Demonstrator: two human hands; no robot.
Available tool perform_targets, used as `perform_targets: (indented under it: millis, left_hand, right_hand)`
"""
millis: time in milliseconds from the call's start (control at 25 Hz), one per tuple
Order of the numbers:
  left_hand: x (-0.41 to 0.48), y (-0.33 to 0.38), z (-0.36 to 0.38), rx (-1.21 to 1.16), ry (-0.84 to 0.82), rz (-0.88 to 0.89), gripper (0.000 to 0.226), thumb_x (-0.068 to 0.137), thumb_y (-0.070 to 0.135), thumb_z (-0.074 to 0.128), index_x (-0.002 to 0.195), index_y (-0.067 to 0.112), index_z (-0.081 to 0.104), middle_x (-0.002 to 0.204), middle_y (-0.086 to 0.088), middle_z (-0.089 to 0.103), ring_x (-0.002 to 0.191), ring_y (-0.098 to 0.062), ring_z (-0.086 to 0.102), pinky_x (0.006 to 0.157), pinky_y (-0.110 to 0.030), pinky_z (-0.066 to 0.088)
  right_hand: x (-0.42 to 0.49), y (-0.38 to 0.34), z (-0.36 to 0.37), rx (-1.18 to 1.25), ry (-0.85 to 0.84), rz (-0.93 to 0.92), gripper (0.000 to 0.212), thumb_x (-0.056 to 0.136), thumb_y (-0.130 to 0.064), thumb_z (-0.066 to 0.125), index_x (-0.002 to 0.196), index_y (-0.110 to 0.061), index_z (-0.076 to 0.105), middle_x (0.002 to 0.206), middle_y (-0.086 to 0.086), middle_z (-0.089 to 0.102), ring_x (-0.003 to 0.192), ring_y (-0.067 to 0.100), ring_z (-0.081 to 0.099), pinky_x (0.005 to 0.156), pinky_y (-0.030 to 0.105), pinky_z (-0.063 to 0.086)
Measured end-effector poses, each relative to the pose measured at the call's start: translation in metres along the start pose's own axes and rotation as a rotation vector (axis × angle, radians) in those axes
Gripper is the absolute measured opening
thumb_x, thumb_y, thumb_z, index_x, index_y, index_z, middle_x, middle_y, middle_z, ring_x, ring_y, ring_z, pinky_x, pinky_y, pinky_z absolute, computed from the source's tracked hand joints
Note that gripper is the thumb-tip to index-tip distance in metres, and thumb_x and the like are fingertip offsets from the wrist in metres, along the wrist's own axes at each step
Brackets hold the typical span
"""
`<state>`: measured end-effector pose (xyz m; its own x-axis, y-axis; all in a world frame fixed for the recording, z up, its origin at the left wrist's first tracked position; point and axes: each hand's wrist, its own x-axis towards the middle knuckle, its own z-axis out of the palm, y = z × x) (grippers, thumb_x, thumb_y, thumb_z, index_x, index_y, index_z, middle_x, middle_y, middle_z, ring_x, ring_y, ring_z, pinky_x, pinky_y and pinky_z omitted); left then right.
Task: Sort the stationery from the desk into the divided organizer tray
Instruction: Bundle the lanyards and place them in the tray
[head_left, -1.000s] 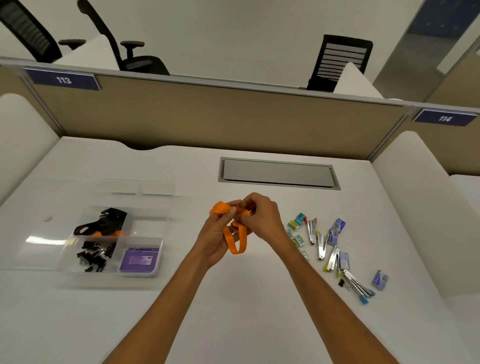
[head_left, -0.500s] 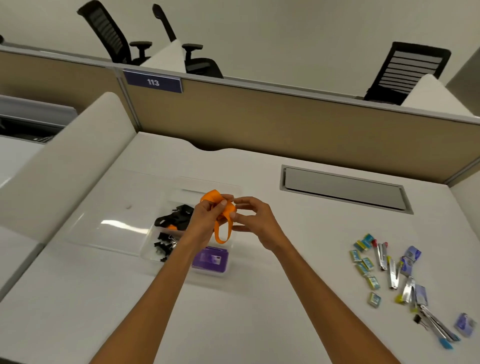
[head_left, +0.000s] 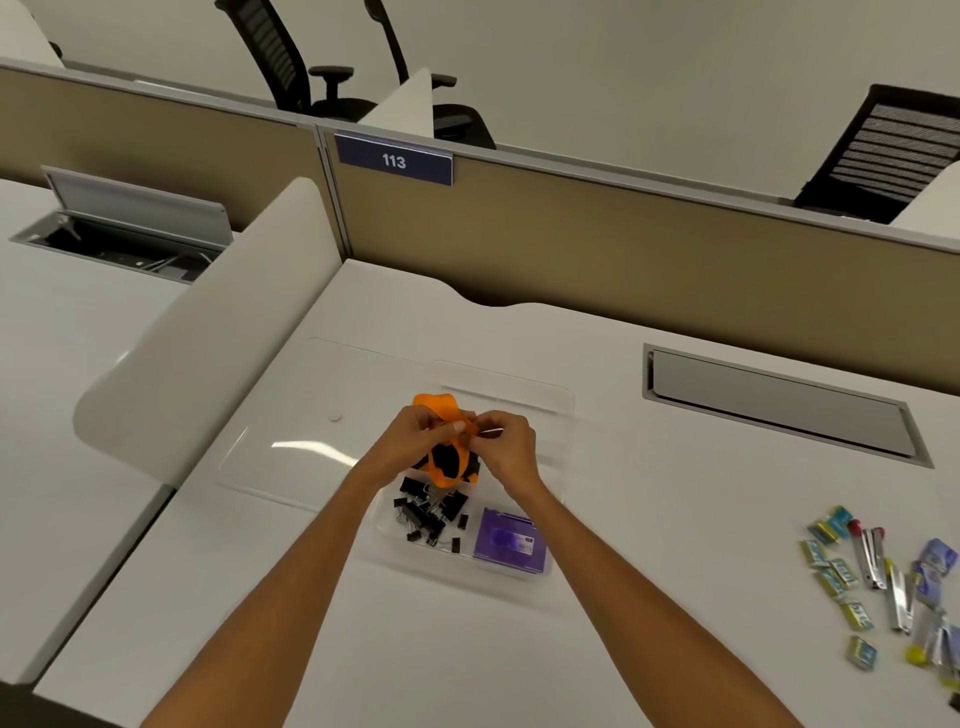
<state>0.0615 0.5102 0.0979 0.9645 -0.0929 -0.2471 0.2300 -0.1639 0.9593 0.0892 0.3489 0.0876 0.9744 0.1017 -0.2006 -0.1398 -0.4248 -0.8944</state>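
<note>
Head view.

1. The organizer tray (head_left: 565, 415) is clear plastic and stands on the white desk (head_left: 467, 649), at the centre of the view.
2. The left hand (head_left: 410, 441) and the right hand (head_left: 511, 449) meet directly above the tray's rear section. Both grip one orange strap (head_left: 435, 406).
   - Left hand: fingers curled around the bunched upper part of the strap.
   - Right hand: thumb and fingertips pinched together on the strap beside the left hand.
3. The lower loop of the strap hangs down into the tray, over a black item (head_left: 448, 460) lying in that section. Whether the loop touches the black item cannot be determined.
4. Front left compartment of the tray: a heap of black binder clips (head_left: 428, 512).
5. Front right compartment of the tray: a flat purple box (head_left: 511, 541).
6. Left of the tray, touching it or just beside it: a flat clear lid (head_left: 291, 447).
7. Well to the right of the tray, loose on the desk: small staple boxes (head_left: 836, 571) and metal staplers (head_left: 874, 558), scattered in one group.
8. Behind and right of the tray: a closed grey cable hatch (head_left: 779, 405) set into the desk.
</note>
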Motion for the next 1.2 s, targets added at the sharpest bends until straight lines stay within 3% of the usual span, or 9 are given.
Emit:
perform_targets:
  millis: [200,320,480,560,640,720,840,1000,1200]
  left_hand:
    - [0.010,-0.012,-0.028,0.309,-0.158,-0.002,0.019,0.088,0.025,0.071,0.107,0.025,0.077,0.107,0.007,0.075,0.105,-0.007,0.067,0.096,-0.024,0.049]
    - [0.017,-0.012,-0.037,0.659,-0.283,-0.018,0.022,0.086,0.017,0.072,0.106,0.026,0.077,0.109,0.003,0.074,0.102,-0.014,0.065,0.094,-0.029,0.050]
    - [0.023,0.000,-0.042,0.954,-0.155,0.004,0.019,0.074,0.011,0.081,0.091,0.020,0.079,0.100,-0.003,0.074,0.085,-0.016,0.065,0.079,-0.030,0.055]
    - [0.022,0.004,-0.044,0.974,-0.094,0.000,0.038,0.065,0.013,0.088,0.099,0.020,0.072,0.107,-0.002,0.066,0.087,-0.017,0.062,0.075,-0.030,0.054]
    - [0.019,0.002,-0.044,0.971,-0.194,-0.051,0.075,0.054,0.016,0.094,0.121,0.022,0.058,0.114,-0.001,0.053,0.096,-0.020,0.057,0.082,-0.036,0.055]
    - [0.016,-0.004,-0.040,1.028,-0.316,-0.063,0.092,0.051,0.016,0.095,0.130,0.026,0.050,0.114,-0.001,0.048,0.098,-0.022,0.054,0.085,-0.040,0.054]
    - [0.017,-0.014,-0.033,1.076,-0.309,0.050,0.061,0.064,0.016,0.087,0.119,0.024,0.061,0.103,0.000,0.057,0.093,-0.022,0.060,0.079,-0.036,0.054]
    - [0.020,-0.013,-0.036,1.046,-0.266,0.095,0.023,0.080,0.021,0.078,0.102,0.025,0.076,0.082,0.005,0.064,0.072,-0.013,0.057,0.067,-0.022,0.046]
    - [0.024,-0.015,-0.039,0.899,0.008,0.052,0.013,0.086,0.017,0.072,0.098,0.018,0.079,0.097,-0.003,0.073,0.080,-0.016,0.061,0.074,-0.025,0.047]
  right_hand:
    - [0.013,0.016,0.001,-0.372,-0.033,-0.146,0.017,0.078,0.001,0.068,0.091,-0.008,0.075,0.092,0.006,0.071,0.080,0.017,0.061,0.072,0.028,0.052]
    - [0.018,0.019,-0.001,-0.623,-0.107,-0.284,0.018,0.080,0.006,0.060,0.082,-0.005,0.074,0.085,0.011,0.068,0.081,0.027,0.060,0.069,0.037,0.051]
    - [0.023,0.010,-0.002,-0.746,-0.235,-0.388,0.022,0.083,0.008,0.056,0.093,-0.002,0.073,0.096,0.015,0.065,0.088,0.029,0.059,0.075,0.034,0.050]
    - [0.023,0.009,-0.003,-0.707,-0.289,-0.385,0.027,0.084,0.006,0.059,0.106,-0.005,0.069,0.109,0.012,0.061,0.096,0.026,0.058,0.083,0.033,0.052]
    - [0.018,0.007,-0.007,-0.595,-0.340,-0.385,0.037,0.086,-0.004,0.065,0.122,-0.011,0.061,0.121,0.008,0.057,0.105,0.023,0.057,0.091,0.031,0.051]
    - [0.013,0.002,-0.016,-0.532,-0.444,-0.393,0.045,0.087,-0.014,0.066,0.131,-0.014,0.055,0.127,0.007,0.056,0.111,0.022,0.056,0.096,0.032,0.048]
    - [0.005,-0.003,-0.025,-0.595,-0.619,-0.427,0.049,0.085,-0.031,0.070,0.130,-0.018,0.055,0.121,0.004,0.061,0.108,0.019,0.055,0.095,0.035,0.047]
    - [0.010,0.014,-0.017,-0.867,-0.655,-0.452,0.076,0.071,-0.047,0.078,0.137,-0.026,0.047,0.132,-0.001,0.056,0.117,0.018,0.048,0.096,0.035,0.044]
    - [0.027,0.012,-0.008,-0.758,-0.579,-0.449,0.019,0.085,-0.021,0.070,0.103,-0.018,0.073,0.089,0.003,0.068,0.080,0.021,0.060,0.072,0.043,0.053]
